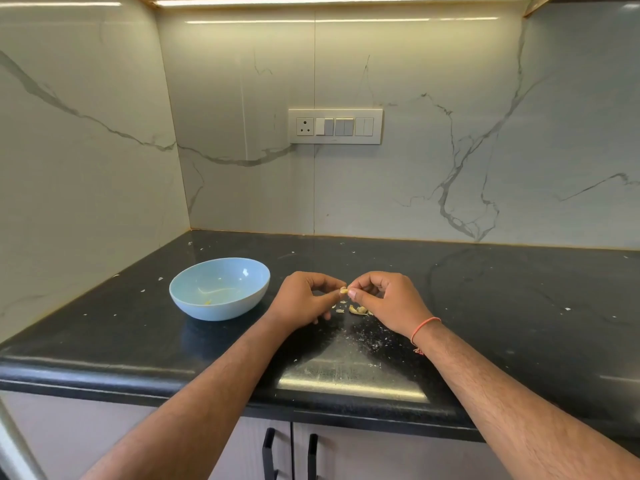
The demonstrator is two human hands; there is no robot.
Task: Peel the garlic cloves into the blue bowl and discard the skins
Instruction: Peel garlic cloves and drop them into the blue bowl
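A small garlic clove [343,290] is held just above the black counter, pinched between my left hand [304,301] and my right hand [384,299], whose fingertips meet at it. The blue bowl [219,288] stands on the counter to the left of my left hand, with a small yellowish bit lying inside near its bottom. Below my hands lie a few pale garlic pieces and skins [358,310], partly hidden by my right hand.
The black counter [502,306] is sprinkled with small white skin flakes, densest in front of my hands. Marble walls close off the back and the left side. A switch panel [335,126] sits on the back wall. Cabinet doors with black handles [268,452] are below the counter edge.
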